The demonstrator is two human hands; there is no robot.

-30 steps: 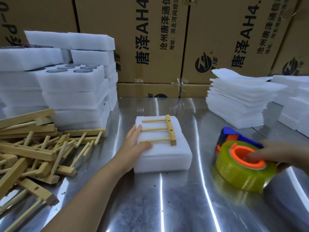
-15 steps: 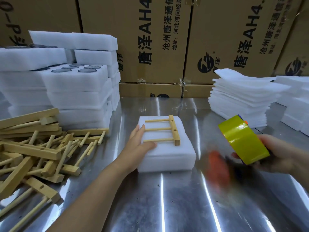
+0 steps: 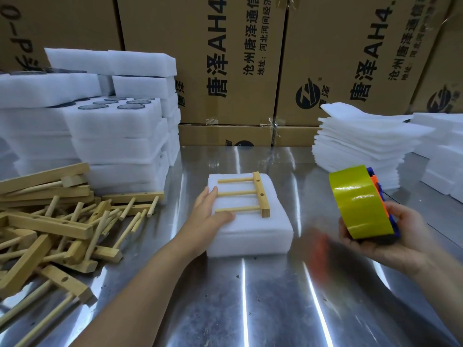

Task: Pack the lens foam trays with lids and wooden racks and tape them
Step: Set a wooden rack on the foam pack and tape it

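A white lidded foam tray (image 3: pixel 253 234) lies in the middle of the steel table, with a wooden rack (image 3: pixel 250 194) lying flat on its lid. My left hand (image 3: pixel 209 216) rests on the tray's left edge, fingers straight and thumb lying on the lid near the rack's nearest dowel. To the right, my right hand (image 3: pixel 390 236) grips a tape dispenser with a yellow tape roll (image 3: pixel 358 201), lifted off the table and turned on edge. The dispenser's blue and orange body shows behind the roll; its lower part is motion-blurred.
A heap of loose wooden racks (image 3: pixel 55 221) fills the left of the steel table (image 3: pixel 250 309). Stacks of foam trays with lenses (image 3: pixel 110 136) rise at back left. Thin foam lids (image 3: pixel 363 146) are piled at back right, more foam blocks (image 3: pixel 448 156) beyond. Cardboard boxes (image 3: pixel 225 58) wall the back.
My right hand picked the tape dispenser up off the table and turned it on edge, raising it beside the tray. My left hand stayed on the tray's left edge.
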